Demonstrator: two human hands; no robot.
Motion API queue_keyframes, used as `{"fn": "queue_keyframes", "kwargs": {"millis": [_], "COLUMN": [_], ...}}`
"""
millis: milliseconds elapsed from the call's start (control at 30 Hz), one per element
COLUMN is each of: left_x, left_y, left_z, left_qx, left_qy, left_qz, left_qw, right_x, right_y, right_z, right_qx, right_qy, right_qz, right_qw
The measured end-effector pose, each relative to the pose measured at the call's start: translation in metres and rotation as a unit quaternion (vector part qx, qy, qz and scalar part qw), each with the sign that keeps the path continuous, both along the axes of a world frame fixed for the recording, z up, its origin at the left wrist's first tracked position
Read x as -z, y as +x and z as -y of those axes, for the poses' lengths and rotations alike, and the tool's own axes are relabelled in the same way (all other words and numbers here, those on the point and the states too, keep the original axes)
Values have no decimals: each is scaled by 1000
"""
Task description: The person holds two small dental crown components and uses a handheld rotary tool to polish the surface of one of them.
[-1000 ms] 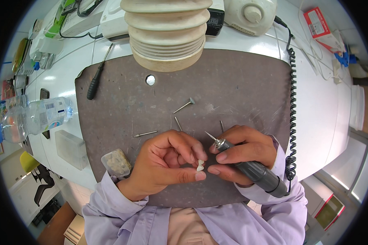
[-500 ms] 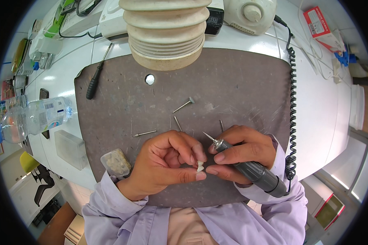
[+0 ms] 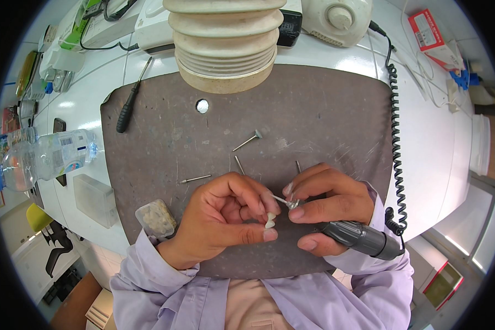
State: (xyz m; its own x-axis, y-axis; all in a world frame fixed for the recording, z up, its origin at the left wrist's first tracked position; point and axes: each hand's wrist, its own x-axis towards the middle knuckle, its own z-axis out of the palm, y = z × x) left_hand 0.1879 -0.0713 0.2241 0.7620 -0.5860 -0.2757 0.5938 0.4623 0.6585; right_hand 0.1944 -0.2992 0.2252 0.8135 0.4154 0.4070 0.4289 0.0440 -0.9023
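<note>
Pinching a small pale piece [image 3: 270, 223] in the left grip [image 3: 220, 213], holding a dark rotary handpiece [image 3: 363, 240]
Keeping the piece at five o'clock from the middle of the brown mat [image 3: 335, 126]; closing the right grip [image 3: 335, 202] on the handpiece, aiming its thin bit [image 3: 281, 199] toward ten o'clock, near the left grip; with a clear box of pale lumps [image 3: 156, 219] at nine o'clock from the left grip

1. The left hand [image 3: 217, 217] pinches a small white tooth-shaped piece [image 3: 270, 221] between thumb and finger.
2. The right hand [image 3: 335, 201] holds a black handpiece [image 3: 363, 240], its thin tip angled toward the left hand.
3. Slim metal bits [image 3: 196, 179] lie on the brown mat [image 3: 335, 126].
4. A clear box [image 3: 156, 220] of pale pieces sits beside the left wrist.
</note>
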Motion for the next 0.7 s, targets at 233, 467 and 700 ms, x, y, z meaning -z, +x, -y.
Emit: {"fn": "queue_keyframes", "kwargs": {"millis": [233, 467, 700], "left_x": [-2, 5, 3], "left_y": [1, -1, 0], "left_z": [1, 1, 2], "left_qx": [-3, -25, -27], "left_qy": [27, 5, -1], "left_qz": [-4, -5, -45], "left_qw": [1000, 1000, 999], "right_x": [-2, 3, 5], "right_y": [-7, -17, -16], "right_z": [-3, -14, -18], "right_qx": [20, 39, 64], "right_qy": [32, 66, 60], "right_qz": [-22, -7, 25], "right_qw": [999, 997, 996]}}
